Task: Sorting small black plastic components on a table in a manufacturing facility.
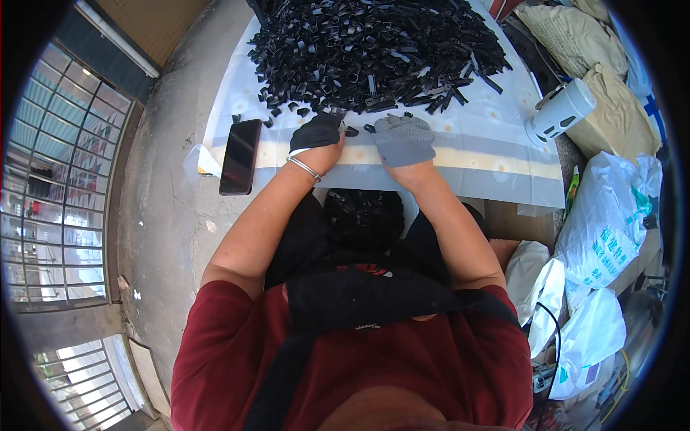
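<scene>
A large heap of small black plastic pieces (pixel 381 54) covers the far part of the table. At its near edge my left hand (pixel 318 136), in a black glove with the thumb bare, is closed, with a small black piece (pixel 351 131) at its thumb. My right hand (pixel 405 140), in a grey knitted glove, is closed with fingers curled down; another black piece (pixel 369 128) shows at its left side. The fingertips of both hands are partly hidden. Below the table edge, between my legs, a pale container holds more black pieces (pixel 364 215).
A dark phone (pixel 241 156) lies left of my left hand on the patterned tablecloth (pixel 489 172). A white-and-grey tumbler (pixel 562 111) stands at the right table edge. White plastic bags (pixel 600 223) and tan sacks (pixel 611 108) crowd the right side. A barred window (pixel 57 165) is left.
</scene>
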`<state>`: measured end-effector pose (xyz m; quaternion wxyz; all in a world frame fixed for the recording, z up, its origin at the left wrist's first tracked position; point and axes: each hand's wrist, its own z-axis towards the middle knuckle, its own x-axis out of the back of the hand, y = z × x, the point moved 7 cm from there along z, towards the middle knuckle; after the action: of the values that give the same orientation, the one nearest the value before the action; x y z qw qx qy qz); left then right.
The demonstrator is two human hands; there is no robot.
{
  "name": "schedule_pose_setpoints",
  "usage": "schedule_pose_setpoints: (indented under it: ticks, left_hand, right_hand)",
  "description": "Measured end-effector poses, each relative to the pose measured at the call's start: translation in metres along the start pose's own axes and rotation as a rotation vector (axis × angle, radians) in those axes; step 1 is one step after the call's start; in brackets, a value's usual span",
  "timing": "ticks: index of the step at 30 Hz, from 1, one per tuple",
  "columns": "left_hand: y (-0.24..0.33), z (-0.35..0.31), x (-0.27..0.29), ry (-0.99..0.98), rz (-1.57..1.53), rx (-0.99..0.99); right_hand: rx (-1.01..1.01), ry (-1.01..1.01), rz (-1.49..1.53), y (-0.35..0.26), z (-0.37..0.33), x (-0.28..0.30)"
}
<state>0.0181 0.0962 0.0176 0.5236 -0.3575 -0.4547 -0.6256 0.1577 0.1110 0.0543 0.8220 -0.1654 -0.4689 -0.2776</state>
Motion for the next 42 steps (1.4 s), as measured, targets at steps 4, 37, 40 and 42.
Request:
schedule_pose_setpoints:
  ticks: [4,37,40,42]
  left_hand:
    - [0.003,-0.015,0.018,-0.129,-0.165,0.110]
    - [0.017,-0.083,0.011,-0.426,-0.923,0.422]
    - [0.011,-0.085,0.004,-0.458,-0.911,0.406]
    - [0.010,-0.088,0.001,-0.541,-0.868,0.442]
  right_hand:
    - [-0.177,-0.003,0.203,0.004,-0.017,0.005]
    - [-0.072,-0.298,0.493,-0.046,-0.052,0.034]
    - [-0.013,-0.019,0.491,-0.049,-0.049,0.051]
    - [0.006,-0.043,0.450,-0.050,-0.048,0.054]
